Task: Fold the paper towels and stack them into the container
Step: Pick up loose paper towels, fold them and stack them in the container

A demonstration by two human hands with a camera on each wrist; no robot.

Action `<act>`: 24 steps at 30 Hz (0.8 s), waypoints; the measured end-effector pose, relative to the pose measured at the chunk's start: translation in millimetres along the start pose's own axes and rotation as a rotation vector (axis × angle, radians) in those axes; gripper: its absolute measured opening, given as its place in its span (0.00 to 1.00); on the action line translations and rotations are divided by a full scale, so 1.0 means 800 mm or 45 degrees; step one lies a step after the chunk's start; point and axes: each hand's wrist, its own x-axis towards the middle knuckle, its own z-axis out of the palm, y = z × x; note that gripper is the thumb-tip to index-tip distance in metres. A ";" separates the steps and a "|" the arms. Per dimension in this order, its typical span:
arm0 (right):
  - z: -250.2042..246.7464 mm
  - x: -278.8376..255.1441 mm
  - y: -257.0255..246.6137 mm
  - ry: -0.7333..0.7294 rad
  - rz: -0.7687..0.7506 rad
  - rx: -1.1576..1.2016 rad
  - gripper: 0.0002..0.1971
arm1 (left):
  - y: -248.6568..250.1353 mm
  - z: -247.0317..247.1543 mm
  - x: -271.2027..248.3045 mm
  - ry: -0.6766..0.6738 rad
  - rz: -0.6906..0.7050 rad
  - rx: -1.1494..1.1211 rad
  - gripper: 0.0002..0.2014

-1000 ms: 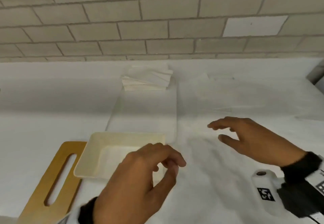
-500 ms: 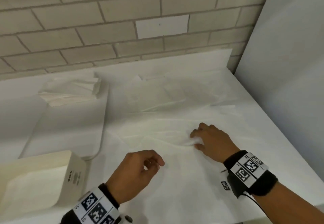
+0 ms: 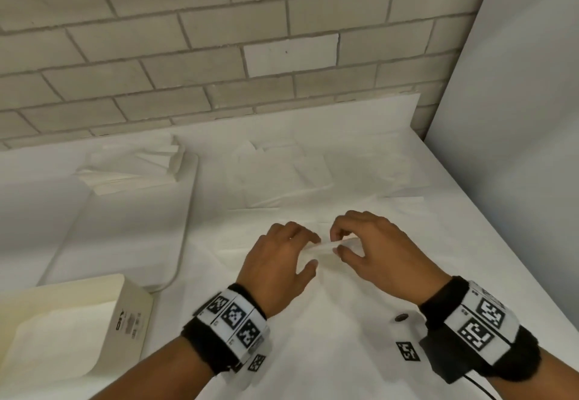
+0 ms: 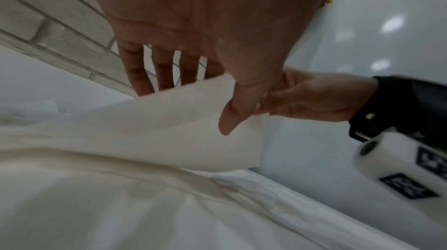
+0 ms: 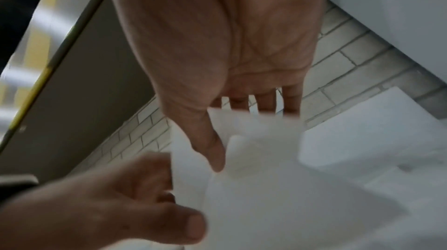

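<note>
A pale painted brick wall (image 3: 194,54) is running behind a bench (image 3: 344,352) that is lying under a white paper covering, with a plain grey panel (image 3: 517,117) closing it off on the right. Near the middle of the bench, both hands are working on one thin white paper towel (image 3: 326,246). The left hand (image 3: 279,266) is pinching the sheet's near edge, thumb under and fingers over, and the wrist view is showing the edge lifting off the covering. The right hand (image 3: 379,252) is pinching the same edge just beside it, its grip closing between thumb and fingertips. More loose white paper towels (image 3: 282,177) are lying flat farther back. A stack of folded white towels (image 3: 138,170) is sitting at the far end of a white rectangular board (image 3: 125,236) to the left. The cream-coloured rectangular plastic container (image 3: 62,321) is standing at the near left corner, well apart from the hands.
</note>
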 end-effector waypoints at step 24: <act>0.007 0.044 -0.007 0.192 0.342 1.304 0.12 | -0.034 -0.055 -0.018 0.363 -0.692 -1.830 0.17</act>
